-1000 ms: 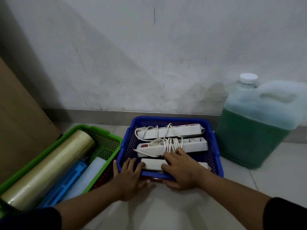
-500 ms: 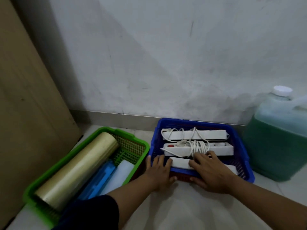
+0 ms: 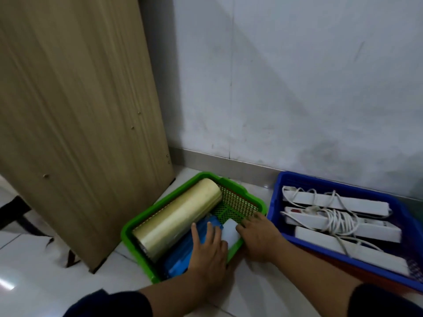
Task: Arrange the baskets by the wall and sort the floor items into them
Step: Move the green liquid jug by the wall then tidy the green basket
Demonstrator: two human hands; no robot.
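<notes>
Nearest the camera, two forearms in dark sleeves reach forward over the pale tiled floor [image 3: 263, 291]. The left hand [image 3: 209, 252] lies flat with fingers spread over the near right corner of the green basket [image 3: 128, 232], its fingertips resting on the blue item [image 3: 180, 259] and the white block [image 3: 231, 234] inside; it grips nothing. The right hand [image 3: 261, 236] sits just beside it, palm down and fingers extended, pressing on the basket's right rim by the white block; it is not closed around anything either. The two hands are near each other but not touching.

Inside the green basket, a large roll of clear film [image 3: 178, 216] lies along the left side, the blue item next to it, then the white block at the right, with bare mesh showing toward the far end.

Just to the right of the green basket stands the blue basket [image 3: 277, 186], holding three white power strips [image 3: 343, 202] laid side by side with their white cords coiled over them.

To the left of the green basket, a tall wooden panel [image 3: 80, 99] stands on the floor, its lower edge close to the basket's far left side. Beyond both baskets runs a grey skirting strip [image 3: 217, 159] at the foot of the white wall [image 3: 297, 76]; both baskets' far ends lie near it.
</notes>
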